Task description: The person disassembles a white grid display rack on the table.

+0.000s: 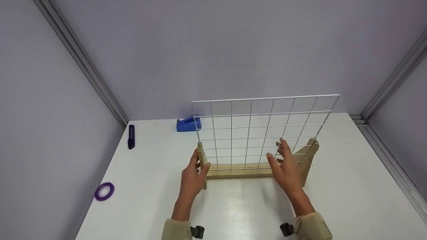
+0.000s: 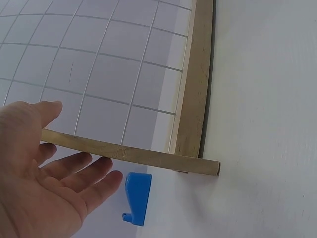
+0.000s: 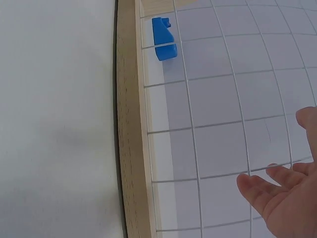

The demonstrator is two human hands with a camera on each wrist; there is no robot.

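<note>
A white wire grid panel [image 1: 240,127] stands upright, tilted back, in a wooden stand with a bottom bar [image 1: 238,173] and two side pieces. My left hand [image 1: 193,176] is at the left side piece [image 2: 148,156], thumb on the inner side, fingers along the outer side. The thumb is lifted off the wood in the left wrist view, and the fingers are relaxed. My right hand [image 1: 286,171] is spread at the right part of the grid, fingertips overlapping the wires. Beyond it rises the right side piece [image 1: 308,161].
A blue tape dispenser [image 1: 188,124] stands behind the grid's left edge near the back wall. Along the table's left side lie a dark utility knife [image 1: 131,137] and a purple tape roll [image 1: 104,191]. Wall panels enclose the white table [image 1: 150,186] at the back and both sides.
</note>
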